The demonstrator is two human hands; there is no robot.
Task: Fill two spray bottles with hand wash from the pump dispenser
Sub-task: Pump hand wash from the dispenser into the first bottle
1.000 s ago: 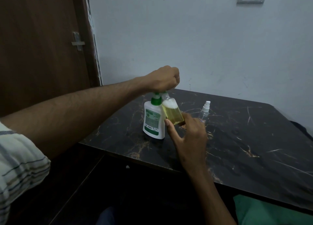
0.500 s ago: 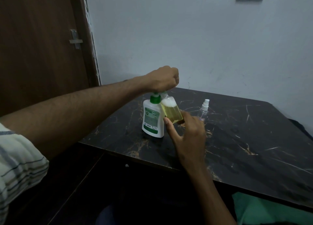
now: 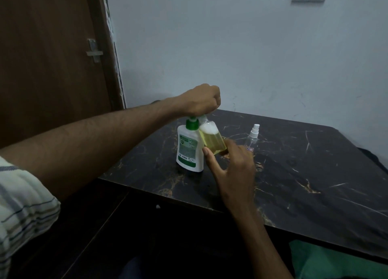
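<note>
- The fingers (image 3: 212, 99) of the left hand (image 3: 200, 99) are curled into a fist on top of the pump dispenser (image 3: 190, 147), covering its pump head; only the green collar shows below the fist.
- The right hand (image 3: 231, 165) grasps a tilted bottle (image 3: 212, 139) near its base, with the thumb (image 3: 210, 159) extended along the near side and the other fingers wrapped behind it.
- The tilted bottle is clear and holds yellow liquid in its lower part, with white foam above the liquid.
- The neck of the tilted bottle leans toward the dispenser and disappears under the left fist; the exact contact with the nozzle cannot be seen.
- The tilted bottle touches the right side of the dispenser near the green collar.
- The dispenser is white with a green and white label and stands upright on the table (image 3: 294, 173), close to the near left corner.
- A second spray bottle (image 3: 253, 138) stands upright on the table, just beyond the right hand and apart from it.
- The second spray bottle is clear, carries a white spray cap and has a small label near its base; its fill level cannot be determined.
- The table top is dark with pale, marble-like veins.
- A brown door (image 3: 46, 58) with a metal latch (image 3: 93, 51) is at the left, next to a pale wall (image 3: 231, 47).
- A striped sleeve (image 3: 21, 205) covers the left upper arm at the lower left edge.
</note>
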